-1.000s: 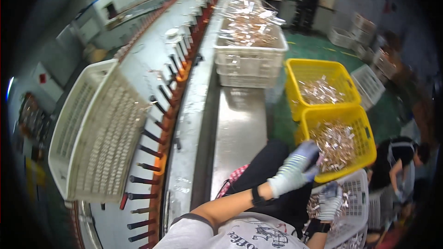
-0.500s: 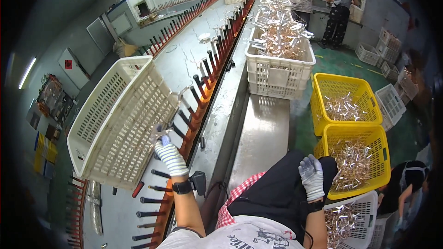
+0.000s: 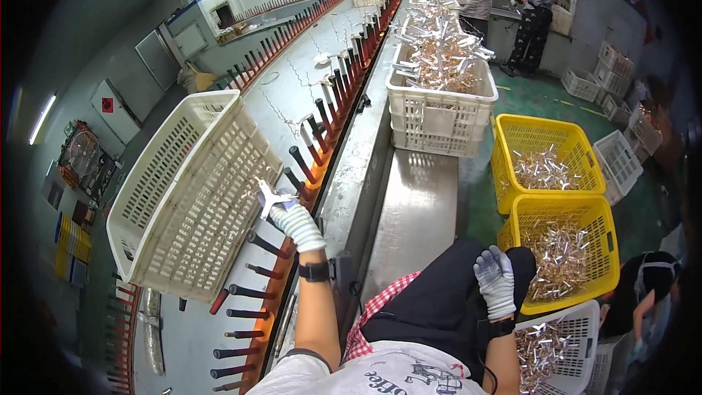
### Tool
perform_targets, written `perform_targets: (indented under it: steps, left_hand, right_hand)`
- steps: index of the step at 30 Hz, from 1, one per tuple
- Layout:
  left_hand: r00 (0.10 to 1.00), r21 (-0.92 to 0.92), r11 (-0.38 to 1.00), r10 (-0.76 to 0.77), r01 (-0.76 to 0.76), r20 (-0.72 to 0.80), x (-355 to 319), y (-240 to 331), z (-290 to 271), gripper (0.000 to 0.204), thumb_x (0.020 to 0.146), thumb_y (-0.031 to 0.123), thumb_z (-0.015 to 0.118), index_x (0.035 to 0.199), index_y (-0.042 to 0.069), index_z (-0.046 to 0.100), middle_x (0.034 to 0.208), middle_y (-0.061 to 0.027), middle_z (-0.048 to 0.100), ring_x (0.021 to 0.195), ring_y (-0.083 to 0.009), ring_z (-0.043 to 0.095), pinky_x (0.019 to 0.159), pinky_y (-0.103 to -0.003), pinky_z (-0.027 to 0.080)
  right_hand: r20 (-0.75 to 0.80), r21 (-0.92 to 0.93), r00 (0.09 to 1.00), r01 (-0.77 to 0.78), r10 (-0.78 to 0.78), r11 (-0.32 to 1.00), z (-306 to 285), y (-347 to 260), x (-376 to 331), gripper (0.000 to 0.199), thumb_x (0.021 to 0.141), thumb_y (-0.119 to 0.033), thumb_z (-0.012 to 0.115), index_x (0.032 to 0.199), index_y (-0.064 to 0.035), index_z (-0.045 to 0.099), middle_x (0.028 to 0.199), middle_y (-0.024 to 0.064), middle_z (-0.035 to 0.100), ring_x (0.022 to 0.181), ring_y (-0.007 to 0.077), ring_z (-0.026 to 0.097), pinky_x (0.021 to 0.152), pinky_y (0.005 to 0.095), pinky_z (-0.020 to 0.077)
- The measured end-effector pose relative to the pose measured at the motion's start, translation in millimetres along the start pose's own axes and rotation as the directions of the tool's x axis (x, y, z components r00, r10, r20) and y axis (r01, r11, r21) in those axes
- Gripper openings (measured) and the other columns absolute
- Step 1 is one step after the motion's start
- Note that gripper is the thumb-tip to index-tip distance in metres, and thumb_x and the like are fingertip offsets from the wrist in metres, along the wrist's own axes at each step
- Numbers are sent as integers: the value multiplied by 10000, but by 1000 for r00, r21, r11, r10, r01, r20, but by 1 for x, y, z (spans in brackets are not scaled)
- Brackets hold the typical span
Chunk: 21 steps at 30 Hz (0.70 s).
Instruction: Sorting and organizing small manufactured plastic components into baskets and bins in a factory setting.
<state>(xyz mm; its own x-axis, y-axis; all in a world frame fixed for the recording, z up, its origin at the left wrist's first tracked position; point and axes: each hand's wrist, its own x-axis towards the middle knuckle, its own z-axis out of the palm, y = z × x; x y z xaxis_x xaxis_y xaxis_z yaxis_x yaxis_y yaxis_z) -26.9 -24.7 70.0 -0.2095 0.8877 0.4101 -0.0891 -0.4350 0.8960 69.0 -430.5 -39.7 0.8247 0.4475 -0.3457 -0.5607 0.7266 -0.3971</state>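
Note:
My left hand (image 3: 296,223), in a striped knit glove, is closed on a shiny branched metal pipe fitting (image 3: 275,199). The fitting's arms stick out past the fingers, and the fingertips are partly hidden behind it. It is held over the line's edge, beside a row of black-tipped pegs (image 3: 300,164). Close to its left, a tilted white plastic crate (image 3: 197,197) rests over the line. My right hand (image 3: 495,283), gloved as well, lies palm up on my dark-trousered knee (image 3: 523,267). Its fingers are loosely bent and hold nothing.
White crates (image 3: 439,128) heaped with metal fittings stand ahead on a steel ledge (image 3: 417,197). To my right are two yellow crates (image 3: 545,201) and a white crate (image 3: 578,351) of copper-coloured fittings. Two people (image 3: 537,14) stand at the back; another person (image 3: 651,285) bends at right.
My left hand has moved right and slightly up, away from the tilted crate, with the fitting turned into clearer view. The pegs have shifted along the line. My right hand stays on the knee.

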Motion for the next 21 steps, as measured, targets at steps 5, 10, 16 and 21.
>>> perform_targets:
  steps: [5,10,16,21]
  left_hand:
    - [931,26,934,352,-356,92,28,21,-18,239,883,73,473,1102,-2,532,1052,-107,573,888,-144,527,819,-280,421]
    - [887,265,851,404,-454,223,6,52,-22,232,849,108,477,1035,-7,555,967,-174,568,908,-263,531,818,-350,419]
    - [972,26,987,149,-156,179,-12,-6,11,369,873,137,459,1181,-65,452,1131,-146,550,975,-224,532,917,-309,392]
    - [992,43,993,105,-108,63,22,-26,10,311,879,103,456,1148,-50,487,1142,-141,547,1029,-231,517,937,-309,380]
  right_hand:
    - [-3,-13,1000,10,-11,1000,-2,-2,2,285,877,-269,510,1066,-61,558,924,80,638,826,227,625,764,375,517]
    - [18,-8,1000,-1,2,1000,4,1,2,294,876,-273,511,1078,-64,555,929,78,639,834,224,622,774,374,513]
    - [14,-17,1000,6,-6,1000,1,1,2,296,873,-273,516,1082,-68,555,927,68,639,840,216,620,775,364,510]
    - [1,-31,1000,19,-19,999,4,0,-1,299,867,-277,524,1081,-71,556,927,63,639,835,211,621,769,356,512]
